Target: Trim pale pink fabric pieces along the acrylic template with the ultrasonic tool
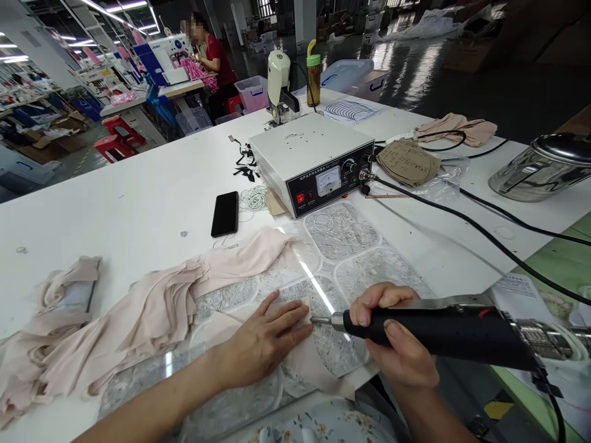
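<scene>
My left hand (272, 335) lies flat, fingers stretched out, pressing a pale pink fabric piece (314, 363) onto a clear, marble-patterned mat (346, 231). Wrapped in my right hand (401, 338) is a black handheld ultrasonic welder (434, 332) with a metal tip. That tip reaches the fabric's edge, close to my left fingertips; whether it touches cannot be made out. A long stack of pale pink fabric pieces (161, 301) spreads to the left of my left hand. Behind the mat stands a white generator box (318, 160) with a dial and knobs.
Near the box lie a phone (225, 214) and a tangle of thin cord (253, 199). Black cables (462, 218) cross the right side, by a metal pot (545, 169) and brown fabric pieces (409, 162). A bottle (313, 80) stands behind; a person (217, 58) sits at a far sewing machine.
</scene>
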{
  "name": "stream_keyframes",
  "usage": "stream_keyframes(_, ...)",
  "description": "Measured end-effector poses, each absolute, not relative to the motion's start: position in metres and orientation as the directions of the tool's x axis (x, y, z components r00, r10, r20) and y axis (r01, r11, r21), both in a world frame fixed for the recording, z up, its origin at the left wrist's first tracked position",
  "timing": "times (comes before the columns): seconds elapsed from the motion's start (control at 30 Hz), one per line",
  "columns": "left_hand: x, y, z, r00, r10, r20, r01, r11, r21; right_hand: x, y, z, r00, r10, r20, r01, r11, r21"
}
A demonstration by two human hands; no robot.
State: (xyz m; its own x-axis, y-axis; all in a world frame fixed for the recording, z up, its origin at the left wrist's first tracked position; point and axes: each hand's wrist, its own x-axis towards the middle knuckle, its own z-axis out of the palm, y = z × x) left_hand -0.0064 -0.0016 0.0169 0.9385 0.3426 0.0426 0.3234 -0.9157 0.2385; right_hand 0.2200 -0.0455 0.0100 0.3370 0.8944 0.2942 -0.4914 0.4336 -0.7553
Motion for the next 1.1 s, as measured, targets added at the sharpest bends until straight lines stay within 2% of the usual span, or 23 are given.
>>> stream_keyframes(0.23,-0.012,0.014,0.019,0.939,0.344,0.024,0.317,-0.889,0.331,0.225,-0.057,0.010,0.394,0.895,0.207,-0.542,0.408,-0.735)
stream_keyframes(0.5,-0.013,0.023,0.023,0.929,0.370,0.033,0.327,-0.857,0.399,0.217,-0.053,0.002,0.450,0.866,0.217,-0.548,0.459,-0.700)
stream_keyframes(0.93,-0.015,0.022,0.019,0.926,0.376,0.032,0.332,-0.852,0.405,0.204,-0.051,0.002,0.385,0.890,0.244,-0.572,0.438,-0.694)
stream_keyframes(1.1,-0.017,0.021,0.017,0.925,0.378,0.045,0.325,-0.844,0.427,0.209,-0.051,0.001,0.442,0.864,0.242,-0.550,0.474,-0.688)
